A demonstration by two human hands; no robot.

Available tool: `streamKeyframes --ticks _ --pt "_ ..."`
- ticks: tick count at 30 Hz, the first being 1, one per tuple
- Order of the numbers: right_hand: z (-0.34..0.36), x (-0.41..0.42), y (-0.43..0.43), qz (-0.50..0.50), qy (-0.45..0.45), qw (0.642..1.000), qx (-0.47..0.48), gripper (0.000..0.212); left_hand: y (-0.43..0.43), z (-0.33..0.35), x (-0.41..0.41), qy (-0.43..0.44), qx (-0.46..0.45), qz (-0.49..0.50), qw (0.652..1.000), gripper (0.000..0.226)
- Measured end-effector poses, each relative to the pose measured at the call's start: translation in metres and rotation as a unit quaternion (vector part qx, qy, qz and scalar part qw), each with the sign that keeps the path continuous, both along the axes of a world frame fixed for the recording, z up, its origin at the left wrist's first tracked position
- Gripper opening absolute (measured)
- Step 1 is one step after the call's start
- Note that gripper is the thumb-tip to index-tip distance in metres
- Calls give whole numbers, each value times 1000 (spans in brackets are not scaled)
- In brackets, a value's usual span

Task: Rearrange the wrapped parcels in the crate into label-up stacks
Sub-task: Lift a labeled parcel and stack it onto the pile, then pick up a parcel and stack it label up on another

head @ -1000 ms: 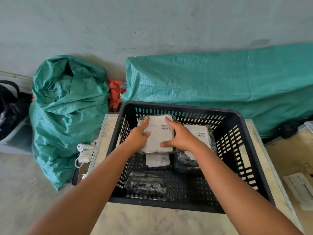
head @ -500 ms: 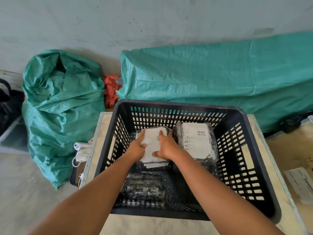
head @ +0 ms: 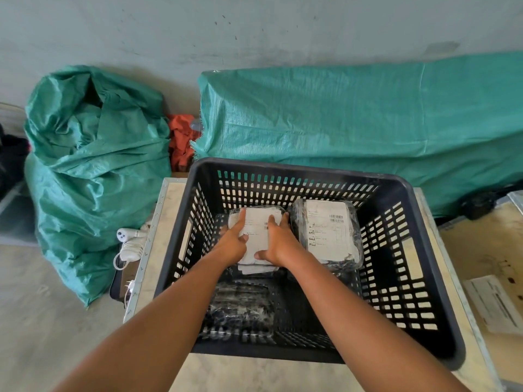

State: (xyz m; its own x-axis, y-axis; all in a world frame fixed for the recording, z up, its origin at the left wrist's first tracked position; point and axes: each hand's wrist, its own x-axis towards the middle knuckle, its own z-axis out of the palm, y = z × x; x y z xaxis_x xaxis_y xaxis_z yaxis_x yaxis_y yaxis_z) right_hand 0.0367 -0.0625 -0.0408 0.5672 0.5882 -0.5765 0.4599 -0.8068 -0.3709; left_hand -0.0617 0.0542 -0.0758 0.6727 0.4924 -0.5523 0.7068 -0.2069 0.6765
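1. We take the black crate (head: 418, 250) as our landmark; it sits on a pale surface (head: 169, 199)
2. Inside the crate, toward its far left, we see a label-up parcel (head: 259, 230) lying on top of another parcel whose white label peeks out at the near edge
3. Our left hand (head: 233, 244) rests on the parcel's left side, fingers (head: 240, 222) spread flat along the label
4. Our right hand (head: 278, 241) presses the parcel's right side, fingers spread, thumb at the near edge
5. A second stack (head: 328, 233) sits at the crate's far right, label up, just beside the right hand
6. A dark wrapped parcel (head: 240, 312) lies at the crate's near left, no label showing
7. Left of the crate stands a green sack (head: 93, 171)
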Motion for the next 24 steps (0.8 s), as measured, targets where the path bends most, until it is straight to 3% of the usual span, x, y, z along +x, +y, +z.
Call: streamKeyframes --ticks 5,8,12,16,20,24 --pt "4 -4 -3 -10 -11 1000 24 113 -4 7 0 -12 0 22 1000 74" --pt "12 -6 -10 0 -31 997 73 102 -5 23 3 0 60 19 998 79" --pt "35 -7 -29 22 -30 988 147 93 4 72 -1 -70 99 43 992 70" --pt "53 -7 -67 12 41 979 198 71 0 117 -42 -135 168 -101 971 53" --pt "54 -13 -96 49 96 978 181 46 -13 123 -87 -77 159 -207 962 52" --pt "47 -27 -100 113 165 971 130 40 -23 111 -101 2 137 -317 938 57"
